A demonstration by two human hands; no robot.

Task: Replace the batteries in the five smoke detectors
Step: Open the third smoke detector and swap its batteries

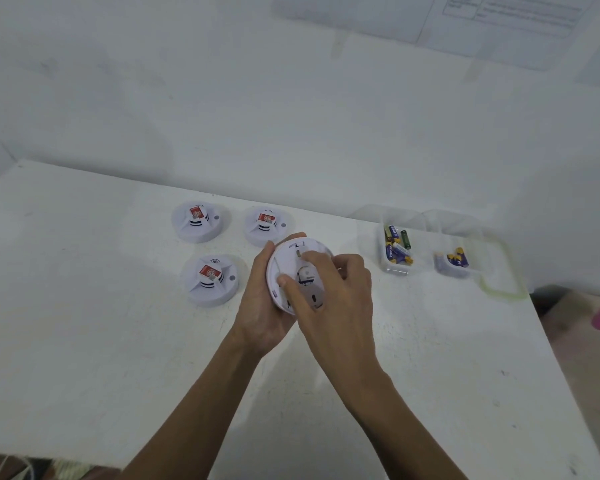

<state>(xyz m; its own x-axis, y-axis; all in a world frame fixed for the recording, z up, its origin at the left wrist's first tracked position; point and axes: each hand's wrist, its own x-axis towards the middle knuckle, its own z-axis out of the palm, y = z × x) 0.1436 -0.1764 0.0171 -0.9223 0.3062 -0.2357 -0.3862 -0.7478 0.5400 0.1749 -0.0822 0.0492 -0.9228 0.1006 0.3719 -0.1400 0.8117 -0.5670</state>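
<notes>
Grips the upturned smoke detector [286, 261] by its 9 o'clock rim in the left hand [260, 306] over the bench [118, 341], pinches the battery [305, 277] at its centre with the right hand [343, 292], spare batteries [397, 245] at 3 o'clock, nearer the right.

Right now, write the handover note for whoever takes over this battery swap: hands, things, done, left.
Left hand grips the held detector by its rim, back towards the camera. Right hand pinches a battery at the detector's back; cannot tell whether it is going in or coming out.
On the table: far-left detector, middle detector, near-left detector, all face up. A fifth is not in view.
To the right: left tub holds loose batteries; right tub holds fewer.
Done: cannot tell which units are serviced.
Left: finish the held one, check the rest.
</notes>
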